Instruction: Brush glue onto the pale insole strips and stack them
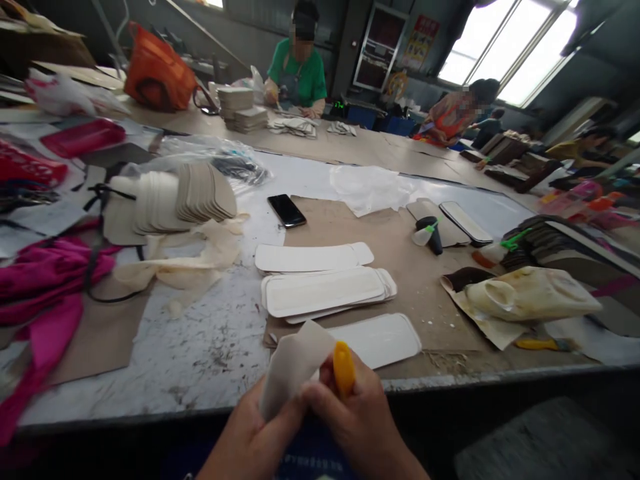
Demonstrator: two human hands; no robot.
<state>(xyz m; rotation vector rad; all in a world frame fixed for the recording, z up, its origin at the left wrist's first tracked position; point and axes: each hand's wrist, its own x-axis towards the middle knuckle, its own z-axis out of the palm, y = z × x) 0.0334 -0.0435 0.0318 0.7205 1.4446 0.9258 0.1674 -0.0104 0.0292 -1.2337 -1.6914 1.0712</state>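
Observation:
Close to my body, at the table's front edge, my left hand [260, 423] is closed on a pale grey-beige panel [295, 363], which stands up tilted and slightly bent. My right hand [357, 407] grips a tool with a yellow handle [343, 369]; its working end is hidden behind my fingers and the panel. The two hands meet at the panel's lower right edge. Just beyond them lies a white rounded panel [377, 339]. Farther back are a stack of similar white panels [325, 293] and another small pile of panels [310, 257].
A phone [287, 211], a plastic sheet [370, 187] and stacked rounded pieces [205, 193] lie farther back. At right are a stained plastic container [535, 293], a yellow-handled brush [543, 344] and small bottles [425, 233]. Magenta cloth [50, 287] lies left. Several people work beyond.

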